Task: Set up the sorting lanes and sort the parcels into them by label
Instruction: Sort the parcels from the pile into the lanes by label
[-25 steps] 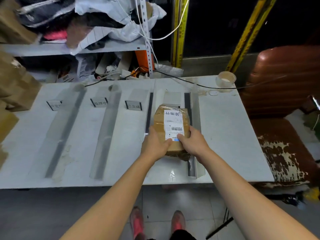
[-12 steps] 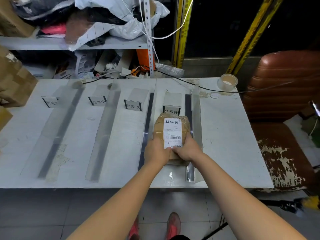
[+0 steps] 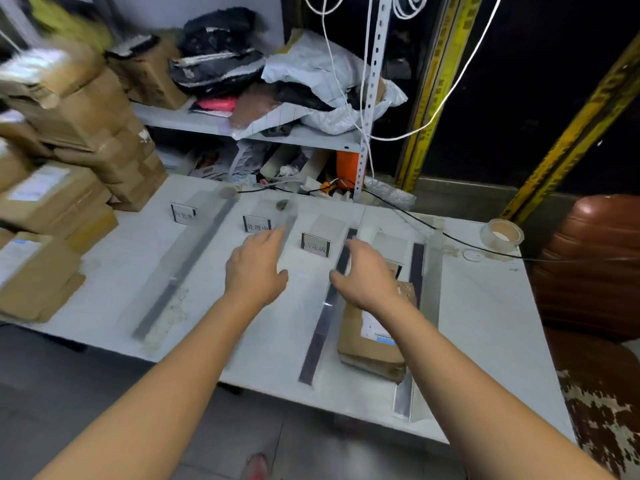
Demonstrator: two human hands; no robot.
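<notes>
Parcel [image 3: 372, 344] is lying flat in the rightmost lane with its label facing up, between the dark divider strip [image 3: 325, 313] and the clear divider [image 3: 417, 299]. The 2 rails are keeping it from sliding into the neighbouring lane. My left hand [image 3: 256, 268] and right hand [image 3: 367, 275] are both hovering above the table [image 3: 485, 323], fingers spread and relaxed, gripping nothing. The right one is hanging over the parcel's far end, apparently without touching it. 3 label stands [image 3: 315, 244] are showing at the heads of the lanes, facing me so I am reading each destination while sorting. Cardboard boxes [image 3: 45, 202] are sitting stacked at the table's left end, within reach, and I am judging those to be the ones waiting for sorting. Blur is making their labels unreadable.
</notes>
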